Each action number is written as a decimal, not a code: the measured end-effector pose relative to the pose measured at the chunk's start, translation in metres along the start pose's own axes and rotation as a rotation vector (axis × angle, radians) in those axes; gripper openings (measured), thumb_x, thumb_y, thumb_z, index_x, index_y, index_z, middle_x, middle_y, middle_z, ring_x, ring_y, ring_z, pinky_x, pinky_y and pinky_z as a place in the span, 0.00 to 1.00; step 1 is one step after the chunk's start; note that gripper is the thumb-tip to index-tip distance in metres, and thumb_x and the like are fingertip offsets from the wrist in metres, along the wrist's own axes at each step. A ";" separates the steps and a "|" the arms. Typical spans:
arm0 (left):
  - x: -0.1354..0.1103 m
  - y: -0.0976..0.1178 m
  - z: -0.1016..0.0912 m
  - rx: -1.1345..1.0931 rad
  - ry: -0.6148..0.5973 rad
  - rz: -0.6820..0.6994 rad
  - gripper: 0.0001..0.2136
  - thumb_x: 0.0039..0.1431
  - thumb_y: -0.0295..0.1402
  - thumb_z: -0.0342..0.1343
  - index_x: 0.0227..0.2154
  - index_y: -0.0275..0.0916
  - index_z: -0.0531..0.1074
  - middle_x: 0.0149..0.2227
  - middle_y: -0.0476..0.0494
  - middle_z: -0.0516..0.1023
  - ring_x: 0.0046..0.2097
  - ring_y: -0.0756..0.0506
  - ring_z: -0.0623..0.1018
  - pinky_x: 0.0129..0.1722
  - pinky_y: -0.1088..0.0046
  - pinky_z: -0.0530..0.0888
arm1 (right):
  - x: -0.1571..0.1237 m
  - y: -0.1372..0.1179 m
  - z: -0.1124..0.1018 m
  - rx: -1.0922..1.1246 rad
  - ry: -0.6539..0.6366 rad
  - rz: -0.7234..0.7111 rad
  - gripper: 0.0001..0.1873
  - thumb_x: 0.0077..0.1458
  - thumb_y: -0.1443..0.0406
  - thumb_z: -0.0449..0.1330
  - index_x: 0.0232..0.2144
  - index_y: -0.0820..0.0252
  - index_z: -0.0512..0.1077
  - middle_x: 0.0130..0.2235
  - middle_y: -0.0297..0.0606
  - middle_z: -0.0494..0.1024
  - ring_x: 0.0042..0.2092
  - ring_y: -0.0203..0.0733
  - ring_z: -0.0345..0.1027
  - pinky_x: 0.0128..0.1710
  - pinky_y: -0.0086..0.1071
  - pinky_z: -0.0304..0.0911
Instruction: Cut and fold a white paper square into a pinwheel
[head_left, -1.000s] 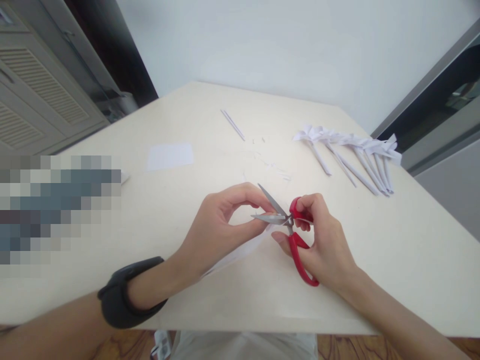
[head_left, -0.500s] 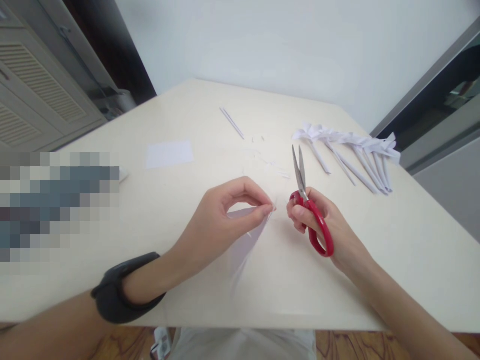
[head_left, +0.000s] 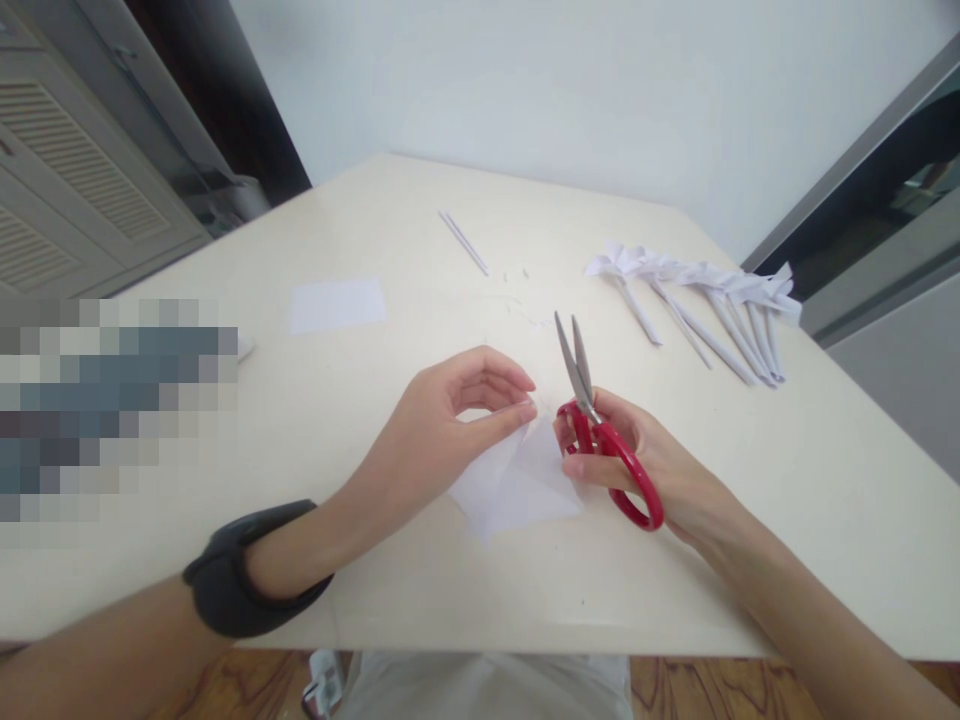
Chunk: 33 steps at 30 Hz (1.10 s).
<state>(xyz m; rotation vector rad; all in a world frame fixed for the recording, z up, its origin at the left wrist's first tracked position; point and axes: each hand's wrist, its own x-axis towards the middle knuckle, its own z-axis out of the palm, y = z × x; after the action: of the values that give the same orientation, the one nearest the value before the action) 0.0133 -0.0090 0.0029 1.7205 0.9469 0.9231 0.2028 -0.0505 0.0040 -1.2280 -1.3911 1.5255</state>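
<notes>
My left hand (head_left: 457, 415), a black band on its wrist, curls its thumb toward its fingertips at the top of a thin white sheet of paper (head_left: 536, 480). The sheet looks folded and partly opened out. Its hold is light, and the exact contact is partly hidden. A pair of scissors with red handles (head_left: 630, 475) is in my right hand (head_left: 637, 445), just to the right of the paper. The scissor blades point away from me and stand slightly apart.
Farther back on the cream table (head_left: 337, 215) lie two thin paper sticks (head_left: 465, 243) and some tiny paper scraps (head_left: 536, 322). A flat white paper (head_left: 337, 306) rests at left. Rolled paper tubes with a folded paper braid (head_left: 697, 280) lie at right. A blurred-out area covers the far left.
The sheet has swung and spread toward the right, showing more of its face. My left fingers have loosened from a tight pinch. My right hand has brought the scissors slightly left and nearer.
</notes>
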 end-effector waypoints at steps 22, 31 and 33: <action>0.005 -0.003 -0.005 0.081 0.005 -0.065 0.16 0.50 0.24 0.53 0.43 0.44 0.68 0.40 0.48 0.72 0.40 0.46 0.74 0.30 0.76 0.70 | 0.004 0.011 -0.010 -0.051 0.228 -0.096 0.13 0.49 0.66 0.62 0.30 0.55 0.59 0.33 0.30 0.70 0.32 0.34 0.64 0.28 0.27 0.57; 0.004 -0.011 -0.005 0.058 -0.460 -0.182 0.12 0.51 0.30 0.55 0.40 0.44 0.69 0.39 0.47 0.76 0.41 0.43 0.77 0.38 0.68 0.73 | 0.003 0.010 -0.003 -0.118 0.220 -0.154 0.12 0.50 0.72 0.57 0.32 0.54 0.57 0.31 0.29 0.70 0.29 0.33 0.61 0.26 0.27 0.56; 0.004 -0.013 -0.003 0.024 -0.461 -0.174 0.10 0.53 0.33 0.55 0.39 0.43 0.70 0.40 0.46 0.76 0.42 0.44 0.76 0.42 0.67 0.72 | 0.003 0.012 0.000 -0.176 0.211 -0.172 0.12 0.50 0.71 0.58 0.32 0.54 0.57 0.32 0.29 0.69 0.31 0.34 0.62 0.28 0.28 0.57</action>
<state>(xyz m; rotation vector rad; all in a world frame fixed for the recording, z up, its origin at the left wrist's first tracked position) 0.0098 -0.0005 -0.0074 1.7361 0.7831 0.3764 0.2034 -0.0494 -0.0078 -1.2968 -1.4712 1.1418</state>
